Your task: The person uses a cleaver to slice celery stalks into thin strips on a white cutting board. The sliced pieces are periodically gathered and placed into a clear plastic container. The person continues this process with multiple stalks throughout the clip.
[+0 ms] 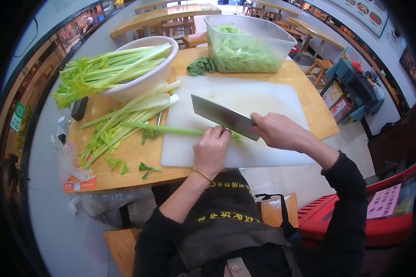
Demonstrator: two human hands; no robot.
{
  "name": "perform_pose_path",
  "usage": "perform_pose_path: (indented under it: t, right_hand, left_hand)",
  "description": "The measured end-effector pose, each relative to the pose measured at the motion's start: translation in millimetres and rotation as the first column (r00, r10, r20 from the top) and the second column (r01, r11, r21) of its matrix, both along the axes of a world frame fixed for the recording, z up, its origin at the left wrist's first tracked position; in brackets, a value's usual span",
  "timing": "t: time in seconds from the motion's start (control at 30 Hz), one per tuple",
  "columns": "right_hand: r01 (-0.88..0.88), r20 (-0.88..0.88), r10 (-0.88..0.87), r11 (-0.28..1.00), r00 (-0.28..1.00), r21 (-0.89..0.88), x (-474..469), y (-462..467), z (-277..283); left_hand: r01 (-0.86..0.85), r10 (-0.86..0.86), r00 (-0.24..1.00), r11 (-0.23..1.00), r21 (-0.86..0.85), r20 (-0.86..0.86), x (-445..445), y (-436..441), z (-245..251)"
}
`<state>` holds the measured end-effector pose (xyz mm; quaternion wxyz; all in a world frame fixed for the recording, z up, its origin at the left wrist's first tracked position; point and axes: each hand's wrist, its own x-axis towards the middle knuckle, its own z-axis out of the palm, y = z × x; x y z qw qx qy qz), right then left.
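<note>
On a white cutting board (277, 100), my left hand (212, 149) presses down a celery stalk (173, 130) with bent fingers. My right hand (277, 131) grips a cleaver (222, 116) by its handle, the broad blade tilted beside the fingertips of my left hand. Small cut celery bits lie by the blade's lower corner. Several more celery stalks (135, 112) lie left of the board, some overlapping its edge. A white bowl (163, 69) behind them holds a heap of leafy celery (114, 69). Cut celery (246, 57) partly fills a clear plastic bin (280, 38) at the back.
A green cloth (200, 66) lies by the bin. Loose leaves (147, 169) and a thin plastic bag (71, 162) are near the wooden table's (138, 176) left front. Wooden stools (284, 207) stand near me, with a red cabinet (353, 225) to the right.
</note>
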<state>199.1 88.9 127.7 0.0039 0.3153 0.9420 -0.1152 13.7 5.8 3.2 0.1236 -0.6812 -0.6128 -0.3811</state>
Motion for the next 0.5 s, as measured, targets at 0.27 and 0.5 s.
perform_pose_path:
  t: [0.27, 0.5]
  right_hand:
    - [0.008, 0.05, -0.007, 1.0, 0.999, -0.01, 9, -16, 0]
    - [0.003, -0.074, -0.004, 1.0, 0.997, -0.011, -26, 7, -24]
  left_hand:
    - [0.031, -0.031, 0.999, 0.999, -0.02, 0.025, 2, -3, 1]
    - [0.042, -0.042, 0.999, 0.998, 0.042, 0.019, -2, -2, 0]
